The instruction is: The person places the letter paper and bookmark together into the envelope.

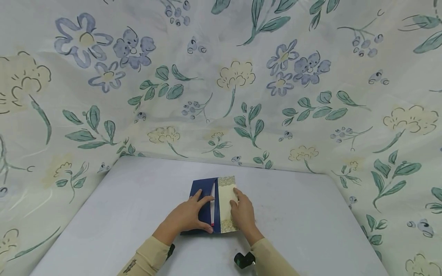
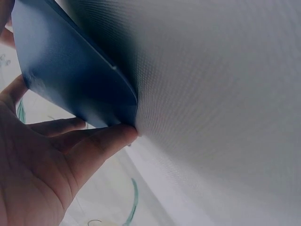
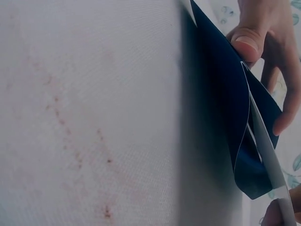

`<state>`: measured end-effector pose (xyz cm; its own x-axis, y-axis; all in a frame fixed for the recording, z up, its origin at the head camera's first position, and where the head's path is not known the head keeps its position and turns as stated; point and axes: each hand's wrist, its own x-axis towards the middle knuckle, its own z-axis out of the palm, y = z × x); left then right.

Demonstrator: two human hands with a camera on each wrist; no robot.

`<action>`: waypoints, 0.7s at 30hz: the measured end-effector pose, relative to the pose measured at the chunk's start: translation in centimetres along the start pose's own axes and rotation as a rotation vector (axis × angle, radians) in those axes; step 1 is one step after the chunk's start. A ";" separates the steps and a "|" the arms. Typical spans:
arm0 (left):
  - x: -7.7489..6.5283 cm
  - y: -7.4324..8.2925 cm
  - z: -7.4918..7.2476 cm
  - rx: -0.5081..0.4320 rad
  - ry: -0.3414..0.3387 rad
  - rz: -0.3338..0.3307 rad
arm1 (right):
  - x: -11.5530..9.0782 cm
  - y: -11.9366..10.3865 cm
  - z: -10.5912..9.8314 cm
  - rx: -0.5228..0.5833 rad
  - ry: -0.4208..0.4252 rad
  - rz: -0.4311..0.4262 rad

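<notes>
A folded dark-blue card (image 1: pixel 203 186) is between both hands over the white table. Its right side is a cream panel (image 1: pixel 226 201) with gold glitter bands at both ends. White paper with a bit of pink shows in the gap between the blue parts. My left hand (image 1: pixel 184 215) holds the blue part, fingers spread over it and thumb at the near edge. On the right, my right hand (image 1: pixel 244 212) pinches the cream panel's outer edge. The right wrist view shows the blue folds (image 3: pixel 218 89) bowed apart; most of the right hand is out of that view.
A white textured tabletop (image 1: pixel 293 214) lies under the hands, with faint reddish specks to the right. Flower-printed sheeting (image 1: pixel 207 96) rises behind the table and at both sides. A black wrist-worn device (image 1: pixel 244 260) shows beside the right sleeve.
</notes>
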<state>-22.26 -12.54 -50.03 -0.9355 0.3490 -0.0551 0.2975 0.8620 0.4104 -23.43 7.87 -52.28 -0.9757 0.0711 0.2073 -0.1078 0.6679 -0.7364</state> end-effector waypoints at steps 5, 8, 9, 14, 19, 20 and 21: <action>0.0 0.0 -0.1 -0.001 -0.001 0.002 | 0.2 0.0 0.0 -0.010 -0.004 -0.005; -0.1 0.0 -0.1 -0.002 -0.001 0.002 | 0.2 -0.1 0.1 -0.015 0.001 -0.010; -0.1 0.0 -0.1 -0.002 0.000 0.003 | 0.3 -0.2 0.1 -0.015 0.002 -0.007; 0.0 0.0 -0.1 0.002 0.006 0.012 | 0.2 -0.3 0.2 -0.031 0.004 -0.008; 0.0 0.0 0.0 0.009 0.005 0.011 | 0.2 -0.2 0.3 -0.036 0.015 -0.033; 0.0 -0.1 0.0 0.010 0.006 0.011 | 0.2 -0.2 0.3 -0.037 0.017 -0.039; 0.0 -0.1 0.0 0.010 0.006 0.012 | 0.1 -0.1 0.4 -0.033 0.019 -0.038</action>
<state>-22.32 -12.59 -50.08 -0.9332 0.3567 -0.0447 0.3101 0.8615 0.4020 -23.62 7.50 -52.40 -0.9671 0.0588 0.2474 -0.1384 0.6943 -0.7062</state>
